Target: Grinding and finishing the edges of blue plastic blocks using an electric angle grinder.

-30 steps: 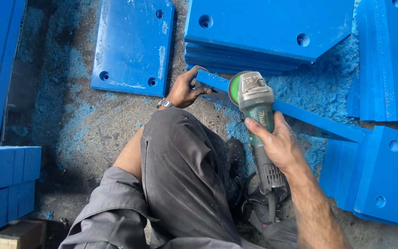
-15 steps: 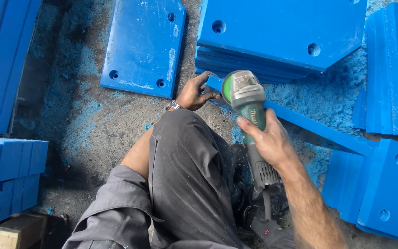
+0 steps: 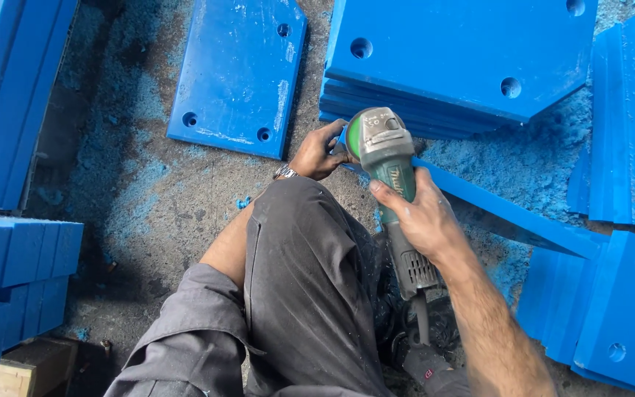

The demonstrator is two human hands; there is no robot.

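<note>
Fingers (image 3: 384, 192) of the right hand (image 3: 422, 219) are clamped around the body of a grinder (image 3: 389, 176), thumb on its left side. Its long axis runs from the handle at 6 o'clock up to the head at 12 o'clock, tilted slightly left, so the head points away from the person. It has a dark green body, a grey metal head and a grey ribbed rear section with a black cable leaving at the bottom. It sits at centre frame, just right of the raised knee (image 3: 299, 220), its head over the near end of a strip (image 3: 501, 215), a long blue piece running toward 4 o'clock. The left hand (image 3: 319, 153), wearing a wristwatch (image 3: 283, 172), grips that strip end at the grinder's 9 o'clock, fingers curled shut on it. Blue plates (image 3: 240, 77) with bolt holes lie around on a dusty floor (image 3: 156, 206).
</note>
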